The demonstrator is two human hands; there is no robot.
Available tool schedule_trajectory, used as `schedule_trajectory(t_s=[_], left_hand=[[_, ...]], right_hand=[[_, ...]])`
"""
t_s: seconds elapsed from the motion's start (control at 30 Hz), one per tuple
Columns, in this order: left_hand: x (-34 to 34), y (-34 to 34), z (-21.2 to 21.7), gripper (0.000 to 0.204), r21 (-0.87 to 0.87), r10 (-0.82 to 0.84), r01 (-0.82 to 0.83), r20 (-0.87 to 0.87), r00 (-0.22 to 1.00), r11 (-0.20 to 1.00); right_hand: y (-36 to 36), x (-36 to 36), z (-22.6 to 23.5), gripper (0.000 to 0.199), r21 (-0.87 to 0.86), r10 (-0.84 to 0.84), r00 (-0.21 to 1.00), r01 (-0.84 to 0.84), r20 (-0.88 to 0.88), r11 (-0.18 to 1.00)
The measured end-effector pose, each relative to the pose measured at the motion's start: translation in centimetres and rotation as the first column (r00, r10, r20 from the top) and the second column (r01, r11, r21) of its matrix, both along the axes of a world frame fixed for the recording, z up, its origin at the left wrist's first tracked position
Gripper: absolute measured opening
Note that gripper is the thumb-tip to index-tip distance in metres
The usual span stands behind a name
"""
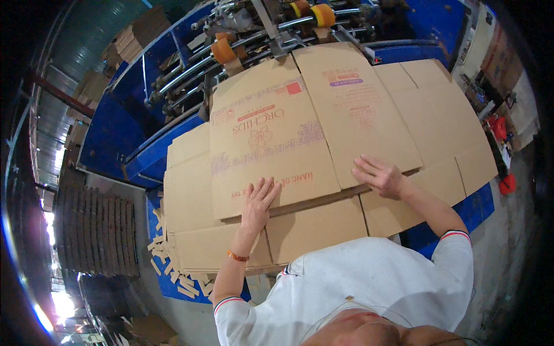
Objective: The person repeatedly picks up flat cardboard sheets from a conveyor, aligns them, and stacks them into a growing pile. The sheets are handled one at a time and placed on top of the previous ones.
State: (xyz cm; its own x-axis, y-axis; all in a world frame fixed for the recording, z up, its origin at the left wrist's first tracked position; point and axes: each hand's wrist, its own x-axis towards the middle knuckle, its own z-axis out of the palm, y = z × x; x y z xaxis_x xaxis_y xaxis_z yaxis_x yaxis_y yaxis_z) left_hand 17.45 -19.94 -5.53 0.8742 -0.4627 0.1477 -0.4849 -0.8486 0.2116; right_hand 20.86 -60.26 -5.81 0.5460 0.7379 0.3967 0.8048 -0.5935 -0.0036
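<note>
In front of me a folded cardboard box blank [268, 161] with red and purple print lies on top of wider, plain brown cardboard sheets [314, 228]. Two long panels with a narrow slit between them face up, and the far end reaches under the machine's rollers. My left hand [258, 203] rests flat near the close edge of the left panel, fingers stretched out. Over on the right panel's near edge lies my right hand [379, 176], its fingers also extended and touching the board. Neither hand is wrapped around anything.
Beyond the cardboard stands a blue machine [167, 124] with metal shafts and orange rollers [224, 51]. Small cardboard offcuts [187, 285] are scattered on the blue surface at the left. Stacked dark sheets [104, 230] stand farther left. A red object [507, 184] sits at the right.
</note>
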Motion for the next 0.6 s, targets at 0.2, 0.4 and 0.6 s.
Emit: schedule_trajectory(t_s=[0.2, 0.4, 0.6], left_hand=[[2.1, 2.0, -4.4, 0.076, -0.012, -0.05, 0.053, 0.194, 0.98, 0.999], [9.3, 1.1, -5.1, 0.068, 0.04, 0.072, -0.084, 0.225, 0.972, 0.996], [5.7, 7.2, -4.3, 0.051, 0.23, 0.302, -0.373, 0.292, 0.908, 0.899]], right_hand=[[0.3, 2.5, -5.4, 0.047, 0.104, -0.003, 0.989, -0.012, 0.145, 0.995], [-0.7, 11.6, -6.3, 0.046, 0.142, -0.089, 0.978, 0.062, 0.191, 0.988], [-1.2, 11.7, -7.2, 0.044, 0.309, -0.468, 0.867, 0.405, 0.169, 0.861]])
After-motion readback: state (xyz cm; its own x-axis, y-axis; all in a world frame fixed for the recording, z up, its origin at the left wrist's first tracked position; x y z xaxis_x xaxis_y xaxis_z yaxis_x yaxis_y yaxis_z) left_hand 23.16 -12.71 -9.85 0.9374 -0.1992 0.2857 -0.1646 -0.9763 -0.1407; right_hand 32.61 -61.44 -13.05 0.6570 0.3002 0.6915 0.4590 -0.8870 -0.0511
